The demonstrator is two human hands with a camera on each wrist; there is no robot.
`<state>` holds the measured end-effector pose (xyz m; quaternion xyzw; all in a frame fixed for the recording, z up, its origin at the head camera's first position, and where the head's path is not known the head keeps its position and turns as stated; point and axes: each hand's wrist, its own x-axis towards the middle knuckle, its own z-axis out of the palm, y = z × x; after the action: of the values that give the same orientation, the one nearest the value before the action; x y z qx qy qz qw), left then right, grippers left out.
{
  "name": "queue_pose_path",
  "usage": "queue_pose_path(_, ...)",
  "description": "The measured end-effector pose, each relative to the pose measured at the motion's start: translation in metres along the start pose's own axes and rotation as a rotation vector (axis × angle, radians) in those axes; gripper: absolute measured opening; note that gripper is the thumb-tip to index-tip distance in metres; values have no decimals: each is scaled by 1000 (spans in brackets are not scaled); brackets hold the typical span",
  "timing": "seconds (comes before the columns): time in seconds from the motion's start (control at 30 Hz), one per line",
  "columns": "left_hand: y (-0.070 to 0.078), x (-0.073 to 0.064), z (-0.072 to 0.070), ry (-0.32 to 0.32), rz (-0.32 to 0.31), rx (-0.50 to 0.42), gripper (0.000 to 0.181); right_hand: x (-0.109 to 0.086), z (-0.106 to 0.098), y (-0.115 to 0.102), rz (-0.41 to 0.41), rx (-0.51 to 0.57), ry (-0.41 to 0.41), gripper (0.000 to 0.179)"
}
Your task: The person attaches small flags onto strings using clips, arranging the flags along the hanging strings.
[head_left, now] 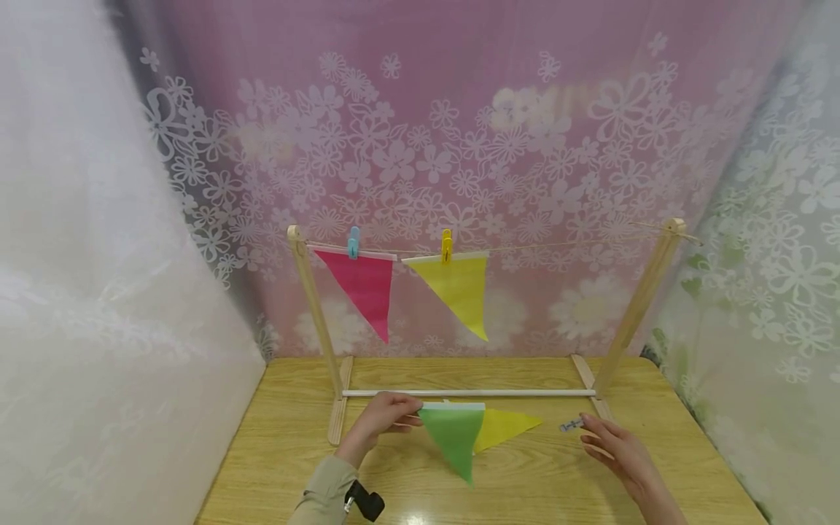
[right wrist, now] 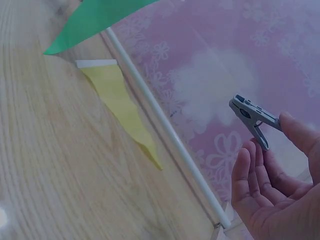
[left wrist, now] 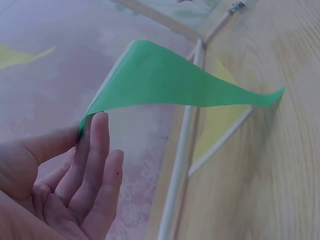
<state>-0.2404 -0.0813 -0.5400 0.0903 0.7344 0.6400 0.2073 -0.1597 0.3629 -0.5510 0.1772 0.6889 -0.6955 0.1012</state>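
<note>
Two bare hands are above the tabletop (head_left: pixel 275 452), both holding something. The left hand (head_left: pixel 387 415) pinches one end of the white top band of a green pennant (head_left: pixel 454 435) between thumb and fingers, its other fingers loosely extended. That pennant hangs over the middle of the tabletop, point downward (whether the tip touches the wood, I cannot tell). The right hand (head_left: pixel 620 452), over the half toward the right edge, grips a grey clothespin (right wrist: pixel 252 117) by its handles, thumb on one and fingertips on the other; the handles stand apart and the biting ends look together.

A yellow pennant (head_left: pixel 502 429) lies on the tabletop between the hands, its point toward the right edge and its white-banded end partly behind the green one in the head view. Just beyond it, a white rod (head_left: pixel 469 393) runs roughly along the far edge, joining the feet of a wooden stand. The left post (head_left: pixel 316 313) rises toward the far left corner, the right post (head_left: pixel 639 299) toward the far right corner, both leaning outward in the head view.

A thin string (head_left: pixel 558 244) stretches between the post tops. From its left half hang a pink pennant (head_left: pixel 367 292) under a blue clothespin (head_left: pixel 354 243) and, beside it, a second yellow pennant (head_left: pixel 459 292) under a yellow clothespin (head_left: pixel 447 246). Past the far edge hangs a pink curtain (head_left: pixel 426 146) patterned with white flowers.
</note>
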Motion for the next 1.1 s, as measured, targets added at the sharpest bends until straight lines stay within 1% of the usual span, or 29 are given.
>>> queue_pose_path(0.07,7,0,2,-14,1,-2,41,-1,0,-4,-5,26,6,33)
queue_pose_path(0.13,14,-1,5,-22,-2,-6,41,-2,0,-8,-14,36,3,27)
queue_pose_path(0.23,26,0,9,-31,0,-1,41,-4,-1,-16,-41,4,-10,47)
queue_pose_path(0.3,34,1,12,-33,5,2,40,-5,-1,-21,-60,-27,-25,66)
queue_pose_path(0.33,38,2,13,-35,8,5,39,-5,-2,-24,-65,-42,-26,73)
queue_pose_path(0.37,42,3,14,-38,12,7,39,-6,-2,-27,-74,-53,-31,77)
queue_pose_path(0.43,51,6,17,-48,18,9,38,-7,-3,-33,-79,-56,-36,80)
queue_pose_path(0.53,64,9,21,-62,28,13,37,-8,-4,-42,-94,-61,-39,79)
queue_pose_path(0.6,73,10,23,-72,43,15,36,-9,-4,-49,-114,-48,-44,77)
queue_pose_path(0.63,77,10,25,-76,54,16,35,-10,-4,-52,-129,-40,-49,71)
queue_pose_path(0.77,94,12,31,-89,92,25,33,-14,-2,-65,-233,21,-80,32)
queue_pose_path(0.83,103,13,35,-91,108,29,32,-16,-1,-71,-293,44,-100,20)
queue_pose_path(0.87,108,13,37,-93,121,33,32,-17,0,-74,-321,49,-108,20)
queue_pose_path(0.97,122,13,41,-93,151,31,30,-21,1,-82,-370,74,-118,24)
queue_pose_path(1.1,136,16,45,-86,175,21,27,-25,1,-95,-399,115,-135,28)
